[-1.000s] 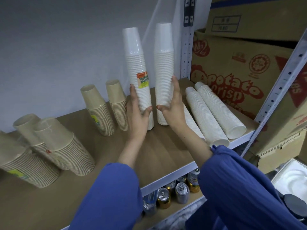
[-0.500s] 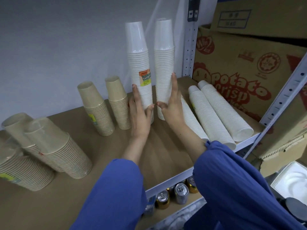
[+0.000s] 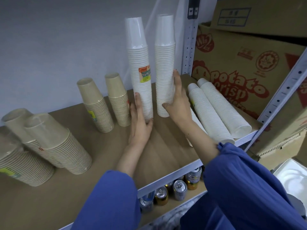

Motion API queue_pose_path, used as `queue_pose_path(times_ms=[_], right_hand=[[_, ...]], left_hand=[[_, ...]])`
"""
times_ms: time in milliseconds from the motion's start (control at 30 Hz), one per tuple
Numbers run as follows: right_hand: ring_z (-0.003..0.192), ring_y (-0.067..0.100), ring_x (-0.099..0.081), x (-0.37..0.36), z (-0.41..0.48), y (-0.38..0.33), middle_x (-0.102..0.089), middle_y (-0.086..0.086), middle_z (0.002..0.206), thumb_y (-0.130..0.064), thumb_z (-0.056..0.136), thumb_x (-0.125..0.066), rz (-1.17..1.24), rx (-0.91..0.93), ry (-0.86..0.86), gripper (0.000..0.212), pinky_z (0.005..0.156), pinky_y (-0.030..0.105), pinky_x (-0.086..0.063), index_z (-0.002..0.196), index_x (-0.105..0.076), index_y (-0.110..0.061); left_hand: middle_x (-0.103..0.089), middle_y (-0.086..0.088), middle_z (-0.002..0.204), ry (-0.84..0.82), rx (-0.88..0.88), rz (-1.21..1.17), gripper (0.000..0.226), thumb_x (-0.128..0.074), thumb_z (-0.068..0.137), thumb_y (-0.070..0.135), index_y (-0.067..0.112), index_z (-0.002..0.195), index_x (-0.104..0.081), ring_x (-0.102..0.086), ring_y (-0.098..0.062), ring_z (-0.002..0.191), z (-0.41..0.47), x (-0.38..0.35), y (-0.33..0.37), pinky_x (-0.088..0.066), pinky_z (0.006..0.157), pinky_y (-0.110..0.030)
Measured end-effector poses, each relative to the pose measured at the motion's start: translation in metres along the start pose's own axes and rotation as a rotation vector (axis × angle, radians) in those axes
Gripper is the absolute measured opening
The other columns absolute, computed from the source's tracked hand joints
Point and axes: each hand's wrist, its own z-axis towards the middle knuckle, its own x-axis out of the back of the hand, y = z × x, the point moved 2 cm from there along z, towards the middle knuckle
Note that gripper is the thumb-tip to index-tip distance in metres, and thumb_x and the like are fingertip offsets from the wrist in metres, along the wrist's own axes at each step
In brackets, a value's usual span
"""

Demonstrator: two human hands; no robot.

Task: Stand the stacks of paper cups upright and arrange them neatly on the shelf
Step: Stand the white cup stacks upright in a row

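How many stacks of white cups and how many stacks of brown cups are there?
White paper cup stacks: 5 (one partly hidden behind the arm)
Brown paper cup stacks: 5
Total: 10

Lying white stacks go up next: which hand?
Right, probably. The right hand holds the plain upright stack, right beside the lying white stacks; the left hand holds the labelled stack, farther off.

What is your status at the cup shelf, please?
Left hand holds labelled white stack, right hand holds plain white stack. Both upright. More white stacks lie flat at right.
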Motion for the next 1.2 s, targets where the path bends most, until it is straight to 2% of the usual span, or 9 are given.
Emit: queue_pose_path(times_ms=[133, 267, 367, 567, 800, 1000, 1200], right_hand=[[0.114, 0.038, -0.046, 0.014, 0.001, 0.017, -0.042, 0.024, 0.129, -0.004, 0.077, -0.062, -0.19, -0.172, -0.098, 0.079, 0.096, 0.04, -0.04, 0.142, -0.018, -0.011], [0.115, 0.036, -0.046, 0.02, -0.007, 0.032, -0.047, 0.024, 0.125, -0.018, 0.08, -0.063, -0.267, -0.26, -0.232, 0.068, 0.095, 0.037, -0.038, 0.137, -0.028, -0.003], [0.111, 0.034, -0.051, 0.015, -0.011, 0.035, -0.053, 0.021, 0.119, -0.023, 0.079, -0.062, -0.295, -0.262, -0.248, 0.064, 0.091, 0.036, -0.04, 0.132, -0.034, -0.001], [0.12, 0.031, -0.044, 0.019, -0.015, 0.035, -0.047, 0.021, 0.13, -0.02, 0.083, -0.059, -0.397, -0.298, -0.332, 0.074, 0.097, 0.033, -0.036, 0.142, -0.016, -0.002], [0.127, 0.032, -0.039, 0.028, -0.021, 0.024, -0.035, 0.018, 0.142, -0.029, 0.085, -0.058, -0.493, -0.388, -0.589, 0.092, 0.101, 0.036, -0.036, 0.144, 0.01, -0.012], [0.129, 0.029, -0.037, 0.047, -0.039, 0.012, -0.038, 0.013, 0.142, -0.029, 0.085, -0.058, -0.196, -0.425, -0.46, 0.084, 0.101, 0.034, -0.033, 0.146, -0.002, -0.013], [0.12, 0.029, -0.047, 0.057, -0.073, -0.003, -0.047, 0.008, 0.136, -0.034, 0.085, -0.059, 0.079, -0.356, -0.117, 0.08, 0.094, 0.036, -0.039, 0.145, -0.008, -0.023]], left_hand=[[-0.019, -0.013, 0.152, -0.065, 0.067, 0.045, 0.08, -0.056, 0.083, 0.002, 0.022, 0.143, -0.007, -0.024, -0.025, 0.138, -0.022, 0.003, -0.006, -0.022, 0.107, -0.024], [-0.034, -0.012, 0.146, -0.124, 0.134, 0.145, 0.054, -0.054, 0.086, 0.009, 0.007, 0.136, -0.035, -0.036, -0.026, 0.132, -0.037, 0.001, -0.01, -0.027, 0.107, -0.028], [-0.037, -0.012, 0.145, -0.162, 0.13, 0.181, 0.045, -0.052, 0.088, 0.011, 0.004, 0.131, -0.043, -0.037, -0.026, 0.132, -0.039, 0.0, -0.009, -0.028, 0.109, -0.032], [-0.045, -0.016, 0.138, -0.221, 0.127, 0.237, 0.036, -0.048, 0.089, 0.012, 0.004, 0.124, -0.051, -0.045, -0.031, 0.124, -0.04, -0.001, -0.009, -0.034, 0.107, -0.035], [-0.042, -0.016, 0.141, -0.253, 0.163, 0.263, 0.036, -0.046, 0.09, 0.014, 0.005, 0.124, -0.052, -0.042, -0.031, 0.127, -0.041, 0.001, -0.005, -0.031, 0.108, -0.034], [-0.035, -0.015, 0.146, -0.318, 0.164, 0.309, 0.038, -0.042, 0.093, 0.02, 0.01, 0.13, -0.046, -0.032, -0.027, 0.134, -0.053, 0.012, -0.004, -0.023, 0.113, -0.034], [-0.035, -0.009, 0.146, -0.33, 0.172, 0.316, 0.038, -0.045, 0.092, 0.023, 0.017, 0.13, -0.047, -0.031, -0.023, 0.136, -0.069, 0.036, -0.015, -0.02, 0.113, -0.032]])
